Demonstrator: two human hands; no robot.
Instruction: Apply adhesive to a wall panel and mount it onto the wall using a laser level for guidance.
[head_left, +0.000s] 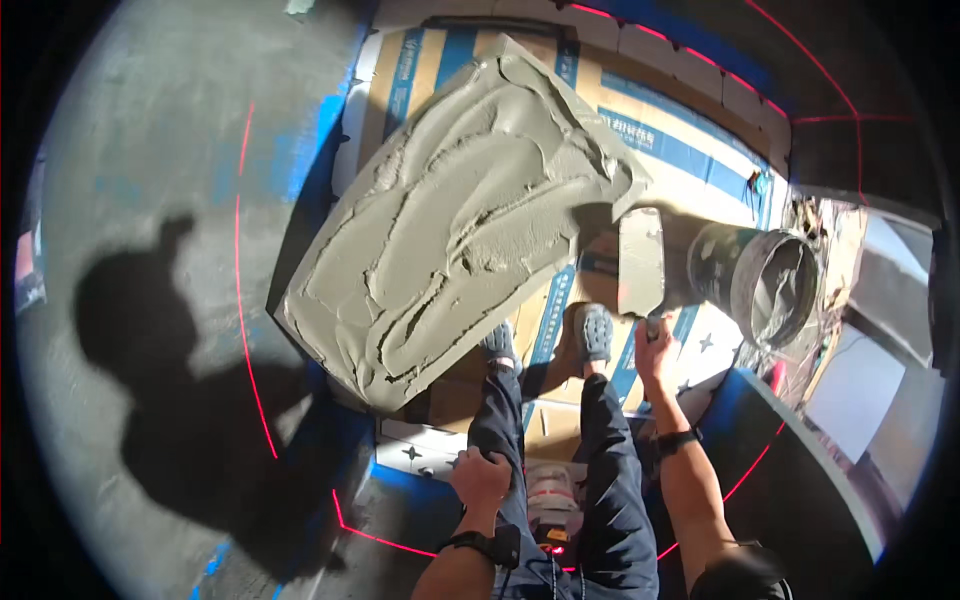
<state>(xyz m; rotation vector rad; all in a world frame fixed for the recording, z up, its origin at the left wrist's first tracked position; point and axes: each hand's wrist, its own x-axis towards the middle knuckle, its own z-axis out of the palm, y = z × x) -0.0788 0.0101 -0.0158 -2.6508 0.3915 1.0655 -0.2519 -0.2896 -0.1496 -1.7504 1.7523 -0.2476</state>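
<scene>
My right hand (654,350) is closed round the handle of a flat rectangular trowel (641,265), its blade smeared with grey mortar and pointing away from me. To the left of the trowel lies a large rectangular slab (368,408), set at a slant. Thick grey mortar (440,240) covers its upper face in uneven swirls and ridges. My left hand (481,476) is curled into a fist against my left thigh, with nothing visible in it.
Right of the trowel, a mortar-coated bucket (765,285) lies tipped, its mouth to the right. Printed cardboard (545,415) covers patterned tiles (410,450) underfoot. A device with a red light (557,535) stands between my legs. Red laser lines cross the walls, and my shadow falls left.
</scene>
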